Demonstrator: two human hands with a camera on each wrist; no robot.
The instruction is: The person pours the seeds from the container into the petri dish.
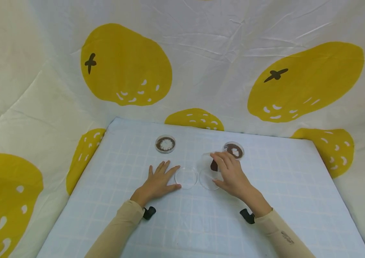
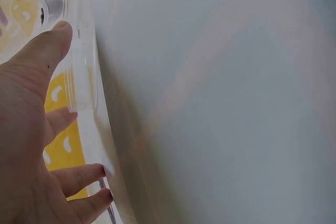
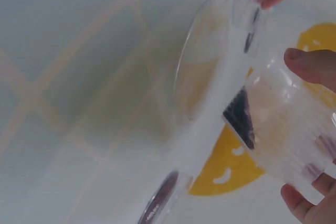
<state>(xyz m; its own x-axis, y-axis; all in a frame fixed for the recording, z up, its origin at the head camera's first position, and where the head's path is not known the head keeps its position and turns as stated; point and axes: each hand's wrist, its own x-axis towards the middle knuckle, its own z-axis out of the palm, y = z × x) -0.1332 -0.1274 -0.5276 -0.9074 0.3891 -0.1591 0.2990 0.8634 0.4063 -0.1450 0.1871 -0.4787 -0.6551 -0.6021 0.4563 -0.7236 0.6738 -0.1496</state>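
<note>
My left hand lies at the left of a clear round petri dish, thumb and index fingertip on its edge, the other fingers spread on the cloth. In the left wrist view the dish wall stands between that thumb and index finger. My right hand grips a clear plastic cup tipped over, thumb on one side and fingers on the other. Dark granular stuff gathers in its lower corner. Close under the cup is a second clear round dish or lid.
Behind my hands stand two clear dishes with dark contents and white bits on top, a left one and a right one. Light-blue checked cloth covers the table. A white curtain with yellow fruit hangs behind.
</note>
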